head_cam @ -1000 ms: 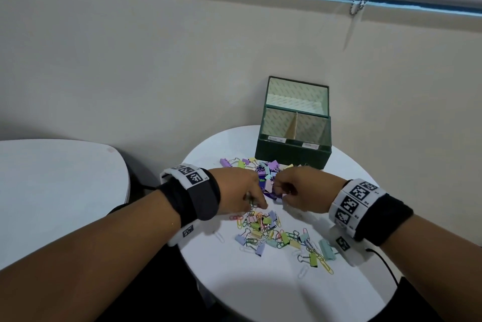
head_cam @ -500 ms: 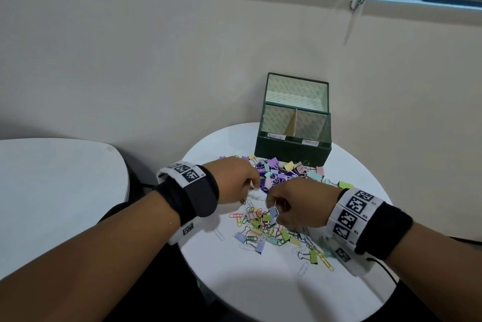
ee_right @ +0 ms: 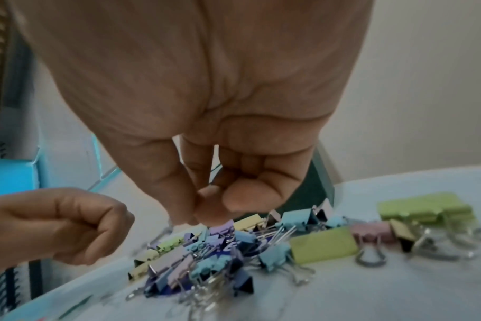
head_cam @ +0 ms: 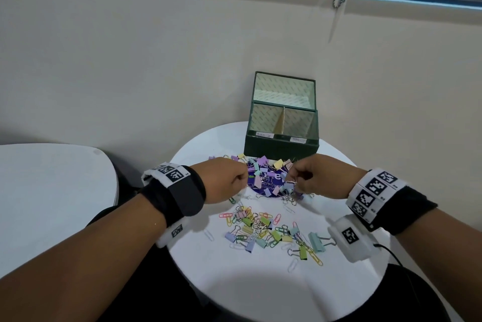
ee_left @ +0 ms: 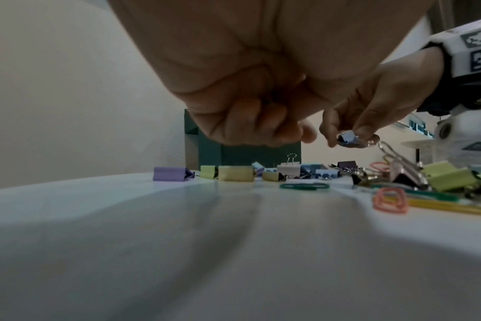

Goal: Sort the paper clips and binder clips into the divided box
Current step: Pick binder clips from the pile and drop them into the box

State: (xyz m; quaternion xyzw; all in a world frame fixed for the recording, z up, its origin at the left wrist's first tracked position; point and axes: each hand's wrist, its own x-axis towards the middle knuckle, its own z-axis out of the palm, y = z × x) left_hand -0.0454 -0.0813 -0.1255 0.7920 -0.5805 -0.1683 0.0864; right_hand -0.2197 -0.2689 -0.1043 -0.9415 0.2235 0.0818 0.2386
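1. Nearest the person, in front of the divided box (head_cam: 281, 147), paper clips (head_cam: 257, 225) are lying scattered on the round table (head_cam: 234, 282).
2. Closer to the box, the left hand (head_cam: 224, 181) is curling into a fist; whether it is holding anything I cannot tell.
3. Beside it, the right hand (head_cam: 317, 178) is pinching a pale blue binder clip (ee_left: 348, 138) at its fingertips (ee_left: 364, 131), just above the binder clip pile (head_cam: 263, 173).
4. Farthest, the box is standing open against the wall.

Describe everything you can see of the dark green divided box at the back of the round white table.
The dark green divided box stands upright at the round white table's far edge. Its hinged lid is raised open behind it. The inside is lined with pale patterned paper, and a tan divider splits it into two compartments, both apparently empty. Two small white labels sit on the front rim, unreadable. Neither hand touches it; binder clips lie by its base.
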